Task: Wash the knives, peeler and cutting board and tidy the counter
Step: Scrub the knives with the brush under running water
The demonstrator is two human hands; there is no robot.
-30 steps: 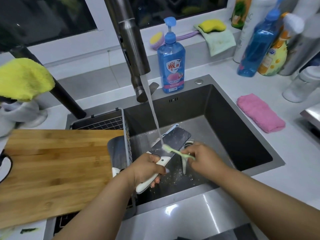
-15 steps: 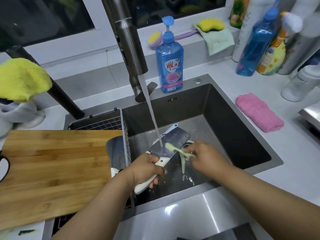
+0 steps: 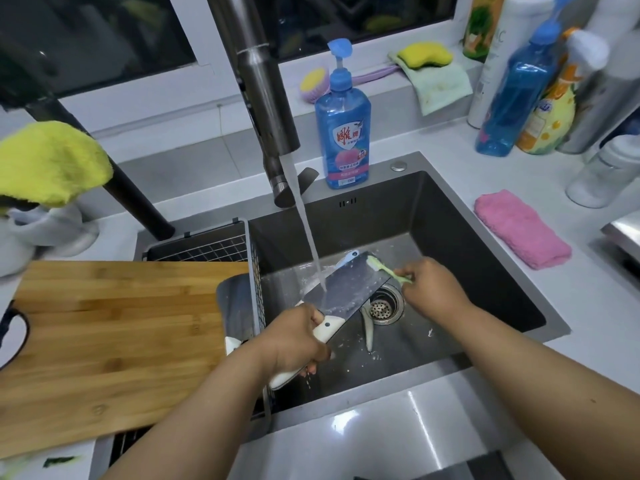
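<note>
My left hand (image 3: pixel 294 344) grips the white handle of a cleaver (image 3: pixel 349 285), whose dark blade lies flat under the running water over the sink (image 3: pixel 485 271). My right hand (image 3: pixel 433 289) holds a pale green brush (image 3: pixel 384 270), its head on the blade's far corner. A second knife (image 3: pixel 237 306) with a grey blade stands in the wire rack on the sink's left side. A light blue item (image 3: pixel 348 256) peeks out behind the cleaver. The wooden cutting board (image 3: pixel 114 341) lies across the left counter and rack.
The faucet (image 3: pixel 266 98) pours water mid-sink. A blue soap bottle (image 3: pixel 343 123) stands behind the sink. A pink cloth (image 3: pixel 519 230) lies on the right counter near several bottles (image 3: pixel 519 88). A yellow cloth (image 3: pixel 48 164) hangs at the left. The drain strainer (image 3: pixel 382 308) shows beneath the blade.
The cleaver has been lifted and swung farther back under the stream. My right hand slid the brush from the blade's near part to its far corner.
</note>
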